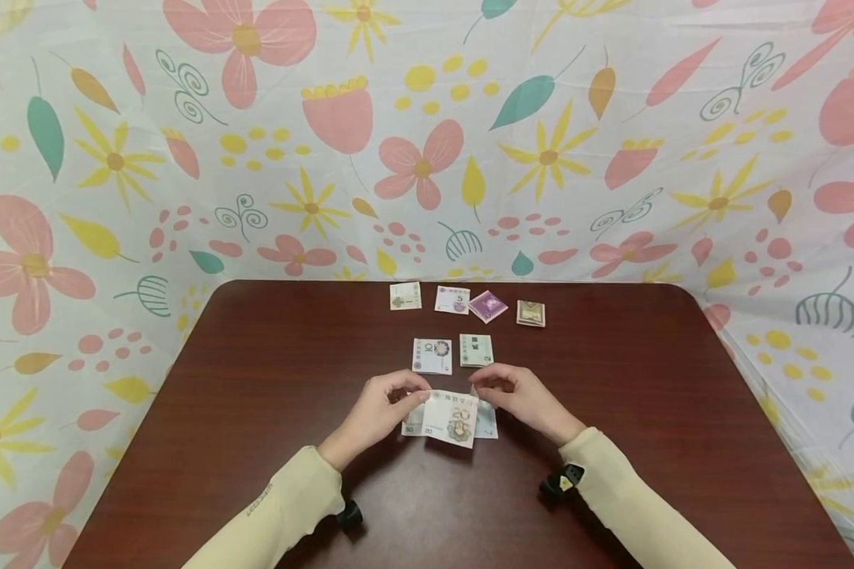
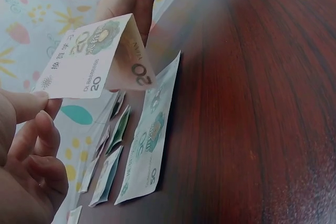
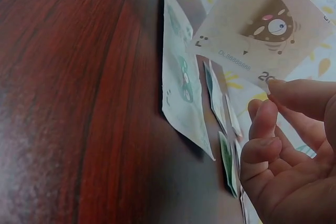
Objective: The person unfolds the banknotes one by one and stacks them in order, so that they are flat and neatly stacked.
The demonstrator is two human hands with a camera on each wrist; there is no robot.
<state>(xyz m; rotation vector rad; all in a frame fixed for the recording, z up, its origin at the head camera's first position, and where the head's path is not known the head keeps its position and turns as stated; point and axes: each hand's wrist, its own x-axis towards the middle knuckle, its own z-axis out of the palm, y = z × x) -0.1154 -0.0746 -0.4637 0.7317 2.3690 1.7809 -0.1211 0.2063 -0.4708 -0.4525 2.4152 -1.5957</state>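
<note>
A brownish play banknote [image 1: 450, 419] marked 20 is held above the table, bent along a crease across its middle. My left hand [image 1: 387, 399] pinches one end between thumb and forefinger. The other end is pinched by my right hand [image 1: 518, 395]. In the left wrist view the creased 20 note [image 2: 86, 56] hangs tent-like between both hands. My left hand [image 2: 31, 161] keeps its other fingers curled. The right wrist view shows a cartoon figure on the 20 note [image 3: 270, 35], whose corner my right hand [image 3: 294, 145] grips. Beneath lies an unfolded greenish 50 note [image 2: 152, 135], partly covered in the head view.
Beyond the hands lie a folded 10 note [image 1: 432, 356] and a folded green note [image 1: 476, 350]. Farther back are a yellowish-green note [image 1: 406, 296], a 5 note [image 1: 452, 299], a purple note [image 1: 487, 306] and a brown note [image 1: 530, 313]. A floral cloth hangs behind the table [image 1: 270, 356].
</note>
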